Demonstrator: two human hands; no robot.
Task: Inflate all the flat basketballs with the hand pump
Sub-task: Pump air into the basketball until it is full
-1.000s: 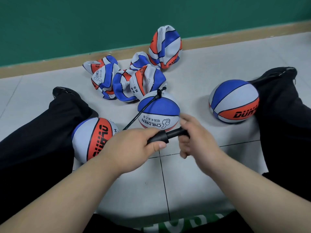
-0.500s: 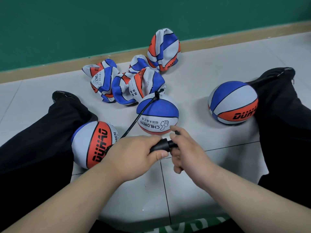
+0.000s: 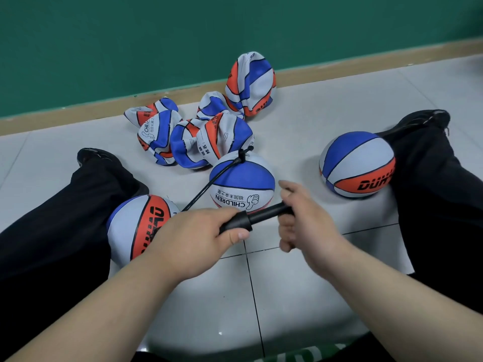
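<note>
My left hand (image 3: 198, 236) grips the barrel of a black hand pump (image 3: 251, 219). My right hand (image 3: 303, 220) grips the pump's handle, which is pulled out so the rod shows. A thin black hose (image 3: 209, 186) runs from the pump to the top of a blue, white and orange basketball (image 3: 241, 184) lying between my legs; this ball looks round. Two more round basketballs lie nearby, one by my left leg (image 3: 138, 226) and one by my right leg (image 3: 356, 164). Several flat, crumpled basketballs (image 3: 188, 139) are heaped behind, near the wall.
I sit on a grey tiled floor (image 3: 300, 126) with my legs in black trousers (image 3: 439, 194) spread to either side. A green wall with a tan skirting board (image 3: 339, 69) runs along the back.
My right hand pushed the pump handle in towards my left hand, then drew it back out to the right. The balls stayed put.
</note>
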